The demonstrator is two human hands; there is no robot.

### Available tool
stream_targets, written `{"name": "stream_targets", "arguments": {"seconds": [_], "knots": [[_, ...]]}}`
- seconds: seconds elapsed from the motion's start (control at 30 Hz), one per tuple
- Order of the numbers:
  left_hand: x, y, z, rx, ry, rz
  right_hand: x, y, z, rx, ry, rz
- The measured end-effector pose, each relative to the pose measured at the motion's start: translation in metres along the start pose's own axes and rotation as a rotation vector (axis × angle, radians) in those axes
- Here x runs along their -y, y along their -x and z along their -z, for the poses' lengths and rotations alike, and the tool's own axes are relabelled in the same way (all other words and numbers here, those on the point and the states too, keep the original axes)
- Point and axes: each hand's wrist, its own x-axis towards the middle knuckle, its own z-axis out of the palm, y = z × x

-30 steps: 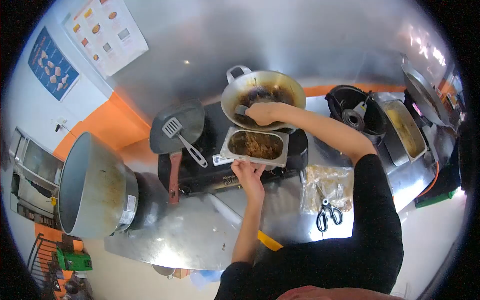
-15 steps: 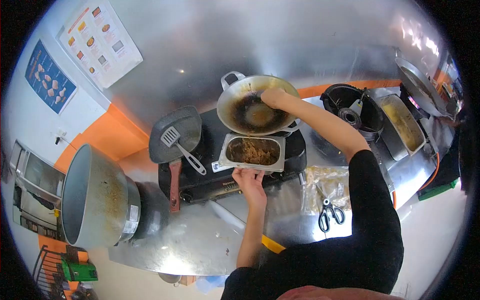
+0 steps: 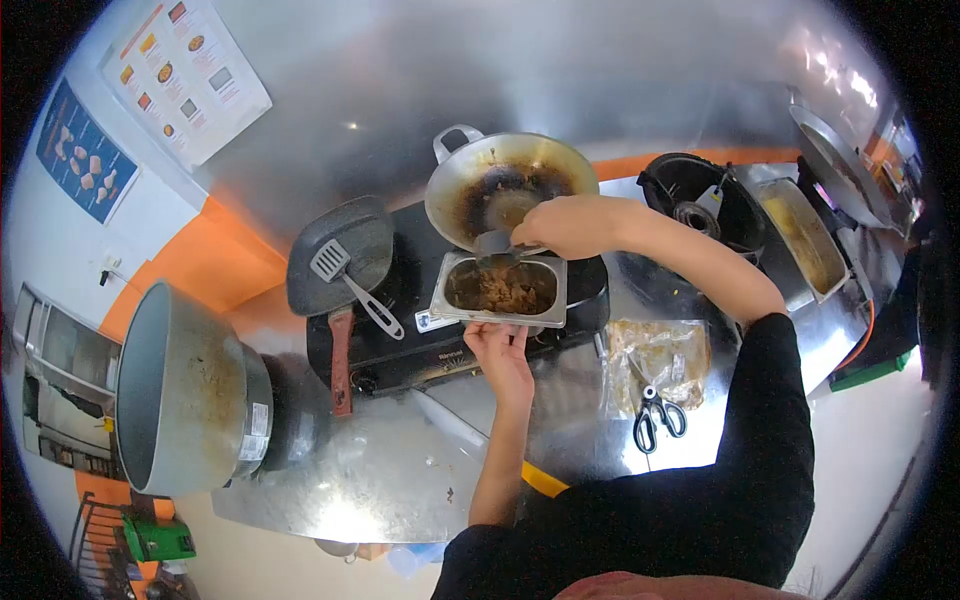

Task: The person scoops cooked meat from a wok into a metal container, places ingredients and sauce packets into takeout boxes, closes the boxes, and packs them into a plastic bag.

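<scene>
My left hand point(image 3: 502, 358) grips the near side of a steel food pan point(image 3: 548, 318) from below. Brown, shredded-looking food point(image 3: 510, 294) lies inside the pan. Over the pan's far edge, my right hand point(image 3: 572, 226) is closed on the handle of a dark scoop point(image 3: 494, 244), tilted down toward the food. Directly behind stands a wok point(image 3: 560, 165) with browned, oily residue in its bottom. The pan is held at the wok's near rim, above the black gas stove point(image 3: 425, 360); whether they touch I cannot tell.
A slotted spatula point(image 3: 352, 275) lies across a square grill pan point(image 3: 310, 270) on the left. Beyond it stands a large pot point(image 3: 195, 390). Scissors point(image 3: 660, 415) rest by a plastic bag of food point(image 3: 675, 350). A knife point(image 3: 450, 418) lies in front of the stove.
My right hand has come out of the wok toward me, bringing the scoop over the pan. The left hand keeps its hold on the pan. The view has shifted slightly.
</scene>
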Motion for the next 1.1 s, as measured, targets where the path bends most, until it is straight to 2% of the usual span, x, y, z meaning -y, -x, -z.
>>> {"name": "stream_targets", "arguments": {"seconds": [0.03, 0.13, 0.23, 0.33, 0.43, 0.53, 0.6, 0.67, 0.73, 0.77, 0.83, 0.9, 1.0, 1.1], "knots": [[-0.001, 0.001, -0.001, -0.018, 0.077, 0.028, 0.002, 0.003, -0.001, -0.038, -0.020, 0.014], [-0.005, 0.006, -0.002, -0.043, 0.226, 0.078, -0.026, -0.014, -0.012, -0.045, 0.134, -0.234], [-0.006, 0.013, 0.000, -0.043, 0.222, 0.076, -0.060, -0.036, -0.023, 0.176, 0.282, -0.432], [-0.019, 0.018, -0.008, -0.102, 0.167, 0.129, -0.099, -0.060, -0.060, 0.193, 0.316, -0.505], [-0.024, 0.018, -0.007, -0.145, 0.074, 0.165, -0.107, -0.066, -0.083, 0.155, 0.245, -0.368], [-0.019, 0.009, -0.005, -0.136, 0.092, 0.143, -0.057, -0.042, -0.052, 0.124, 0.044, -0.243], [-0.019, 0.008, -0.001, -0.100, 0.069, 0.111, -0.005, -0.009, -0.020, -0.032, -0.008, -0.183], [-0.020, 0.014, 0.000, -0.103, 0.065, 0.104, 0.022, 0.015, -0.019, -0.134, -0.066, -0.139], [-0.024, 0.031, 0.005, -0.116, -0.022, 0.135, 0.061, 0.046, -0.027, -0.076, 0.060, -0.153], [-0.027, 0.038, 0.006, -0.114, -0.069, 0.147, 0.084, 0.060, -0.032, -0.052, 0.124, -0.165], [-0.025, 0.061, 0.015, -0.060, -0.078, 0.158, 0.122, 0.084, -0.055, 0.153, 0.306, -0.240], [-0.032, 0.092, 0.015, -0.024, -0.133, 0.241, 0.151, 0.107, -0.094, 0.078, 0.446, -0.241], [-0.036, 0.139, 0.011, 0.075, -0.308, 0.302, 0.171, 0.139, -0.123, -0.034, 0.363, -0.372], [-0.034, 0.173, 0.004, 0.268, -0.320, 0.349, 0.203, 0.188, -0.142, -0.093, 0.209, -0.572]]}}
